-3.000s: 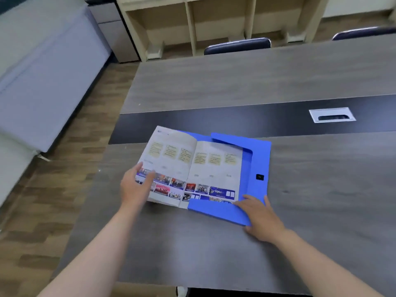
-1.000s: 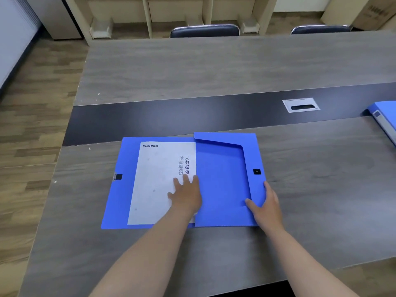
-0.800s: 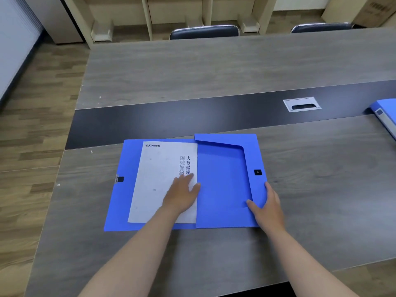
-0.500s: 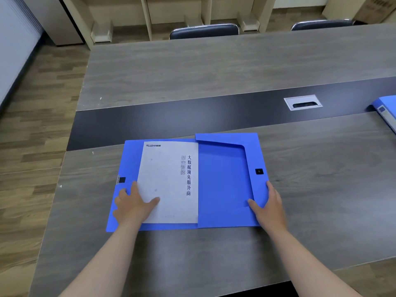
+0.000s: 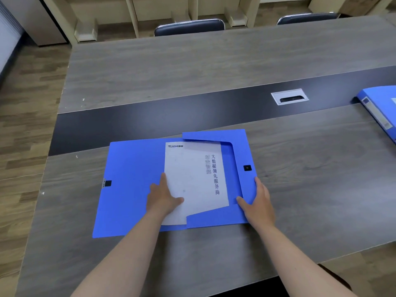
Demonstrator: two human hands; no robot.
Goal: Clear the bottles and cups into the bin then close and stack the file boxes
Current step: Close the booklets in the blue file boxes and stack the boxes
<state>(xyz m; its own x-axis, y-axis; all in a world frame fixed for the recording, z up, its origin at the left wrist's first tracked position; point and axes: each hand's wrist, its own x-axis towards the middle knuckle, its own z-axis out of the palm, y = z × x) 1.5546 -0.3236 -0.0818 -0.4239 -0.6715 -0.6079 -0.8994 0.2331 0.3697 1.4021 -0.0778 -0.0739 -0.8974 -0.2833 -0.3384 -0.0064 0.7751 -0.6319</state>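
An open blue file box [image 5: 132,185] lies flat on the grey table [image 5: 214,67] in front of me. A pale booklet [image 5: 192,179] with dark characters lies in its right half, partly under the box's blue flaps. My left hand [image 5: 164,198] rests flat on the booklet's left edge, fingers spread. My right hand [image 5: 258,202] holds the box's right side flap, thumb on the inside. A second blue file box [image 5: 379,112], shut, lies at the table's right edge.
A dark strip with a silver cable port [image 5: 289,97] runs across the table's middle. Two dark chairs [image 5: 189,27] stand at the far side, with pale shelving behind. Wooden floor lies to the left.
The booklet was closed, then slid right from the box's left half into the flapped right half. My left hand moved with it; my right hand stayed on the right flap.
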